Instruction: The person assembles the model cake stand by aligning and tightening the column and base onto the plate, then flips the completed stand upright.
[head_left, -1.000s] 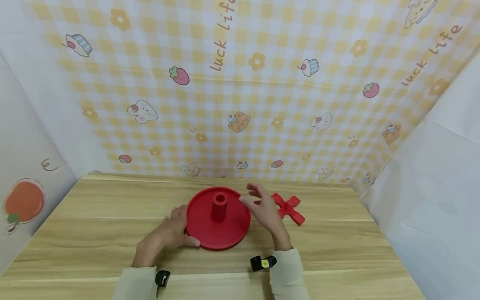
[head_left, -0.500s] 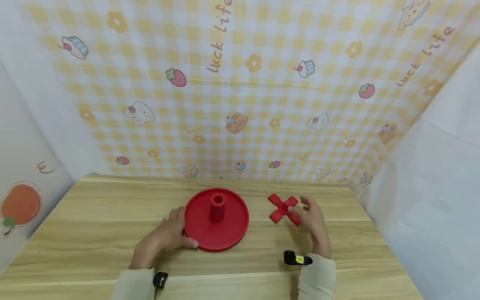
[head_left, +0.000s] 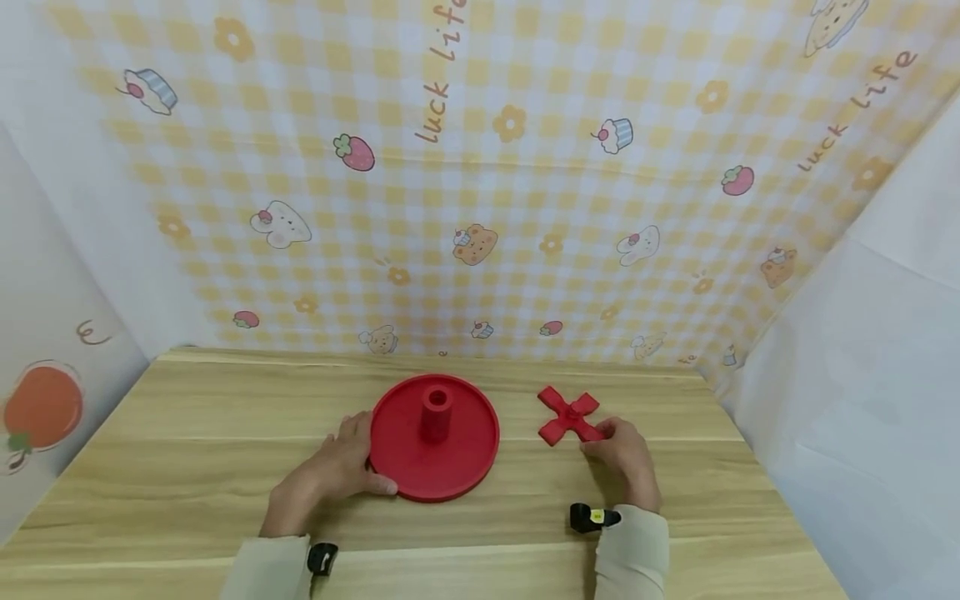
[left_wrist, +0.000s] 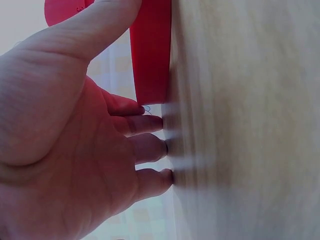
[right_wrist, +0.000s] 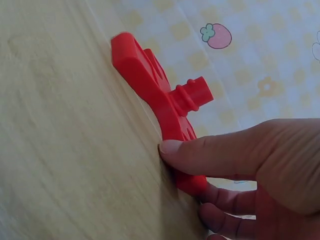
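A round red tray (head_left: 457, 471) with a raised rim lies flat on the wooden table, a hollow red post (head_left: 437, 423) standing at its centre. My left hand (head_left: 337, 462) rests at the tray's left edge, thumb by the near rim and fingers spread along the side. In the left wrist view the fingertips touch the tabletop beside the red rim (left_wrist: 152, 60). My right hand (head_left: 628, 454) pinches the near right arm of a red four-armed cross piece (head_left: 557, 408) between thumb and fingers. From the cross's middle sticks up a short ridged stem (right_wrist: 192, 95).
The wooden table (head_left: 225, 400) ends at a yellow checked cloth backdrop (head_left: 420, 208) with cartoon prints. White sheets hang at the left (head_left: 45, 208) and right (head_left: 885, 333). A wood gap separates tray and cross.
My right hand has moved from the tray's right rim over to the cross and down, and now pinches one of its arms. The left hand and tray have stayed in place.
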